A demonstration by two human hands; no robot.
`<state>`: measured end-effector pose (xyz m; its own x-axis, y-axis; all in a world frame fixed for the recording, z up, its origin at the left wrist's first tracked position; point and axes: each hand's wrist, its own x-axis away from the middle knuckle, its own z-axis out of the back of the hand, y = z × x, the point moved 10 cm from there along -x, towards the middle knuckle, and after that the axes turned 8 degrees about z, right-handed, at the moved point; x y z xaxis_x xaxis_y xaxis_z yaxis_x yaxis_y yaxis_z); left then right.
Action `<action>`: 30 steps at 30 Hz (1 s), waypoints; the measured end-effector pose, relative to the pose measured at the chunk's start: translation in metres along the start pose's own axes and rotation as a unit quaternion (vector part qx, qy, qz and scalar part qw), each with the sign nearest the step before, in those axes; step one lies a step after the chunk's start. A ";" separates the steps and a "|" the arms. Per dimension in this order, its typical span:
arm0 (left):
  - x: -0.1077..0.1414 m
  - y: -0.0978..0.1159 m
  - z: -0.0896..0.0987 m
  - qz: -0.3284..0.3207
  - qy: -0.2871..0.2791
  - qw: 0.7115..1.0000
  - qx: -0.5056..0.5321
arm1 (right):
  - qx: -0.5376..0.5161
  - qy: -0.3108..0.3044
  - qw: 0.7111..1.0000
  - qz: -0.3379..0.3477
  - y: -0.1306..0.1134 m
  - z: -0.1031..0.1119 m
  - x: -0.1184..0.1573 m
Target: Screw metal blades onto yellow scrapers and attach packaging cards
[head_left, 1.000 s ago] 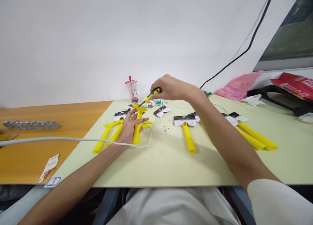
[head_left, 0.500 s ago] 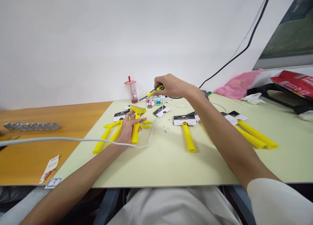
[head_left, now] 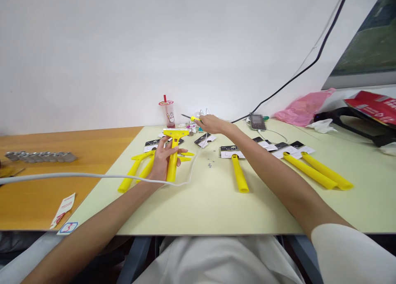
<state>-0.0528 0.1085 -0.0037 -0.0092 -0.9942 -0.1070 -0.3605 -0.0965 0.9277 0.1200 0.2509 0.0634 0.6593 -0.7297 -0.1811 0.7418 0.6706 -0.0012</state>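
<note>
My left hand (head_left: 161, 160) is wrapped round the handle of a yellow scraper (head_left: 175, 140), held upright with its wide head on top. In my right hand (head_left: 213, 124) is a screwdriver (head_left: 194, 118) with a yellow and green handle, its dark shaft pointing left above the back of the table. Other yellow scraper parts (head_left: 128, 179) lie behind and beside my left hand. Several small metal screws or nuts (head_left: 210, 165) are scattered on the table between my arms. A yellow handle (head_left: 240, 177) with a black-and-white card (head_left: 228, 151) at its top lies right of them.
Two more yellow handles (head_left: 312, 172) with cards lie at the right. A cup with a red straw (head_left: 169, 114) stands by the wall. A white cable (head_left: 93, 175) crosses in front of my left wrist. A pink bag (head_left: 305, 109) and metal pieces (head_left: 40, 156) lie at the sides.
My right hand has moved slightly lower, and the screwdriver has turned so its tip points up and left. The scraper in my left hand now shows its head more face-on.
</note>
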 end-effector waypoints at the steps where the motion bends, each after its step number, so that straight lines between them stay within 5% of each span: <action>1: 0.000 0.000 -0.001 0.001 -0.003 1.000 0.000 | 0.001 -0.005 1.000 0.007 -0.002 -0.004 -0.001; 10: 0.008 0.000 -0.010 0.013 -0.022 1.000 0.000 | 0.007 -0.143 0.989 0.040 0.001 -0.067 -0.003; 16: 0.011 0.004 -0.016 0.022 -0.038 0.999 -0.003 | 0.008 -0.163 0.986 0.030 0.010 -0.080 -0.003; 23: 0.011 0.006 -0.017 -0.003 -0.049 0.999 0.000 | -0.013 -0.104 0.994 0.028 0.010 -0.049 0.000; 30: 0.011 0.036 -0.016 -0.067 -0.029 0.997 -0.024 | -0.046 0.063 0.997 0.020 0.017 0.035 0.010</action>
<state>-0.0513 0.0937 0.0345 -0.0193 -0.9680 -0.2503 -0.3172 -0.2315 0.9197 0.1431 0.2501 0.0964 0.6625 -0.6840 -0.3053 0.6976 0.7119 -0.0811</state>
